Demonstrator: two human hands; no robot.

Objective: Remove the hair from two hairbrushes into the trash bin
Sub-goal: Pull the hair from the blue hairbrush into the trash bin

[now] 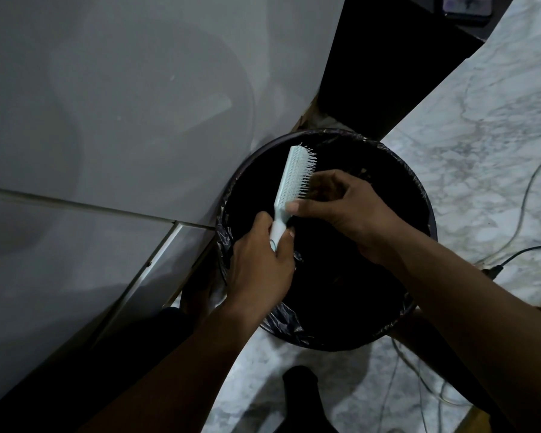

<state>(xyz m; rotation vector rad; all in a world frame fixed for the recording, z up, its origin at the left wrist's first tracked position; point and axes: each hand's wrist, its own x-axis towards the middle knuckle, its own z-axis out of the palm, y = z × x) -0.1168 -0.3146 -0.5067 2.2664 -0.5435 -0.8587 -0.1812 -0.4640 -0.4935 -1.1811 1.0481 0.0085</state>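
I've got the hairbrush (pixel 294 179) over the trash bin (pixel 431 220) near its far-left rim, left hand (pixel 260 264) fingers wrapped on the handle, right hand (pixel 341 210) fingers pinching at the bristles — a hard tug could fling hair past the rim or twist the brush loose.

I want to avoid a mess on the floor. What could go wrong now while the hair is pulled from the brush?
The hairbrush is held over the trash bin near its left rim, so pulled hair may fall outside. The left hand grips only the handle end; a hard tug by the right hand could drop it in.
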